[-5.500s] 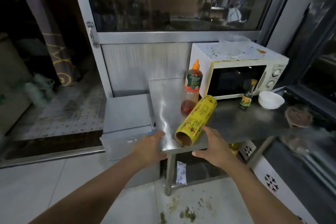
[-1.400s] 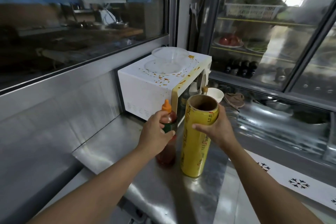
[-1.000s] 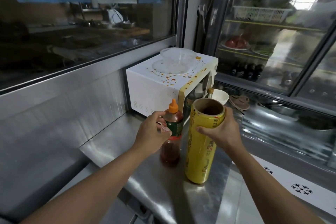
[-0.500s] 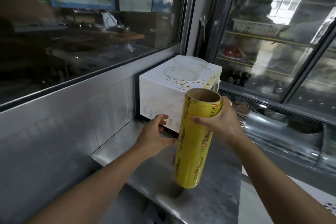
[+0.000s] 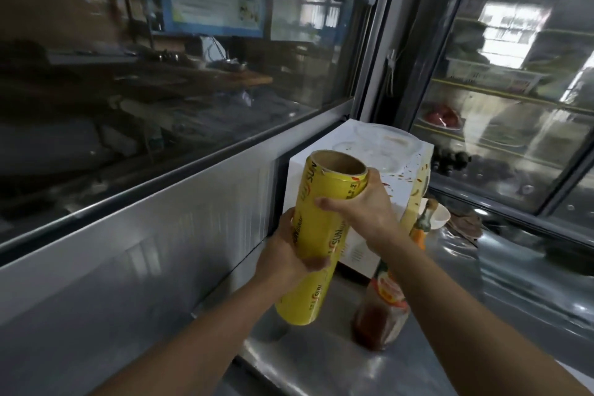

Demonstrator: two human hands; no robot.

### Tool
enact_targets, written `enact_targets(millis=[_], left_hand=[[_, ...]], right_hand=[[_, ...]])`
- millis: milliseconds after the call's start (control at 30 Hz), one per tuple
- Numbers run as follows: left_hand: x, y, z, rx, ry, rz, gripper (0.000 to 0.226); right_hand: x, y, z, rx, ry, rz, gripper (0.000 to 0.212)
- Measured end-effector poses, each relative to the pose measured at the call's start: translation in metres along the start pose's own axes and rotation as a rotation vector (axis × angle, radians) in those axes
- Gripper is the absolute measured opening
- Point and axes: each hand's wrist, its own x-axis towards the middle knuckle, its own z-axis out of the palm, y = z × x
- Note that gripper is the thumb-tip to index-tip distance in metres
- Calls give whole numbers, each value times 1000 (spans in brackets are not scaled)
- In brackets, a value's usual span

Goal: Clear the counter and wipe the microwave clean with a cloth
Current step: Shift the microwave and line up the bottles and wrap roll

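A yellow roll of cling film [image 5: 316,228] is held upright, tilted, above the steel counter [image 5: 324,360]. My right hand [image 5: 363,209] grips its upper end and my left hand [image 5: 286,251] grips its middle from the left. Behind it stands the white microwave [image 5: 360,251], its top spattered with red and yellow stains and carrying a clear plastic lid [image 5: 385,148]. A sauce bottle [image 5: 382,312] with red liquid and an orange cap stands on the counter, partly hidden by my right forearm.
A white bowl [image 5: 442,217] and a small dark bottle [image 5: 427,215] sit beyond the microwave. A glass window with a steel panel runs along the left. Glass-door fridges [image 5: 514,106] fill the right side. A brown item [image 5: 466,225] lies past the bowl.
My left hand has left the sauce bottle and taken the cling film roll at its middle. The roll has lifted off the counter and shifted left, toward the steel panel.
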Motion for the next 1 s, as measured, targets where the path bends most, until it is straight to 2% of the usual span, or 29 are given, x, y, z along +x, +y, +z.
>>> enact_targets(millis=[167,267,400,567,733,1000], left_hand=[[39,-15,-4,-93,110,-66,89],[64,-26,-5,-105,148,-73,90],[94,-42,-1,-106,194,-84,97],[119,-69,6,-134,280,-104,104],[131,-90,16,-62,357,-141,92],[143,-101,23,-95,443,-100,87]], right_hand=[[41,11,32,30,-61,-13,87],[66,21,44,57,-112,-11,85],[99,33,58,26,-178,-58,72],[125,49,78,-54,-206,-104,79],[132,67,94,-113,-214,-99,88],[136,74,102,-198,-197,-134,93]])
